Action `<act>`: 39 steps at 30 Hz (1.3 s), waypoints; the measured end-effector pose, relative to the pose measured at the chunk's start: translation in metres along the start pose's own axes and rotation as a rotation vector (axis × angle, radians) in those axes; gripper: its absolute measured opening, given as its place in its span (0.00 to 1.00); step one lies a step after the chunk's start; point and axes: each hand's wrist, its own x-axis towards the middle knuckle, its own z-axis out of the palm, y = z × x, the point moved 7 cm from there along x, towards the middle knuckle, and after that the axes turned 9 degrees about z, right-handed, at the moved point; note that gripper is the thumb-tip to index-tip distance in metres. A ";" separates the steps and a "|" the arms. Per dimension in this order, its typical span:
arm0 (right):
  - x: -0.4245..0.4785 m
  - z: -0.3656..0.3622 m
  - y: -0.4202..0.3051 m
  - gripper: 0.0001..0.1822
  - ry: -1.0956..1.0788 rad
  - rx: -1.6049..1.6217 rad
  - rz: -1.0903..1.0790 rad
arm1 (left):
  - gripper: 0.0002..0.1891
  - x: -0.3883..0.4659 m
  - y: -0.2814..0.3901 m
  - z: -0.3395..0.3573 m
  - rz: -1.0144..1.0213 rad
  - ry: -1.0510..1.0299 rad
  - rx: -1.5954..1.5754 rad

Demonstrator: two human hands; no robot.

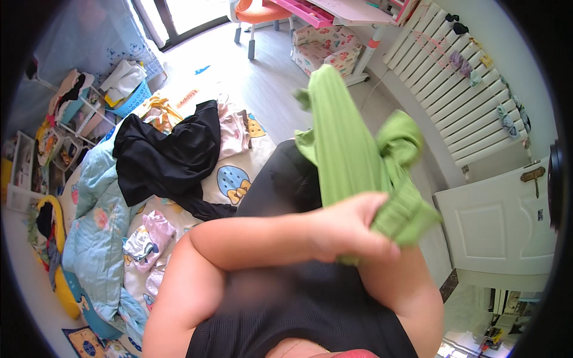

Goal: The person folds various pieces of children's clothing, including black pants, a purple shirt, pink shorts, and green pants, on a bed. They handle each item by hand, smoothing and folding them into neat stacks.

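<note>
My left hand (371, 228) reaches across my body and is closed on a light green garment (344, 143). The cloth is stretched lengthwise over my lap, and a bunched, blurred part of it hangs at the right. My right upper arm shows beneath the garment, and the cloth hides my right forearm and hand. A black garment (174, 152) lies spread on the bed at the left. Beside it are folded pale pink clothes (233, 129), and nearer to me lies a small pink and white folded pile (150, 239).
A light blue quilt (96, 223) lies along the bed's left side. Behind it stand a blue basket (134, 100) of clothes and storage bins (20, 165). A white radiator (456, 85) with small items, a white door (497, 219) and an orange chair (259, 11) surround the bed.
</note>
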 end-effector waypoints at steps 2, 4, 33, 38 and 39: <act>0.001 -0.002 0.000 0.16 0.007 -0.015 -0.004 | 0.22 -0.008 -0.020 0.009 -0.021 -0.177 0.041; -0.001 -0.006 -0.001 0.16 0.014 -0.025 -0.008 | 0.23 -0.010 -0.024 0.014 -0.051 -0.277 0.160; 0.009 0.009 -0.040 0.18 -0.280 0.013 -0.100 | 0.12 0.028 0.157 -0.190 0.366 0.487 0.149; -0.070 -0.070 -0.093 0.19 -0.640 0.108 -0.284 | 0.13 -0.112 0.319 -0.217 0.588 0.404 0.214; -0.068 -0.104 -0.089 0.19 -0.569 0.096 -0.267 | 0.13 -0.147 0.336 -0.216 0.641 0.357 0.231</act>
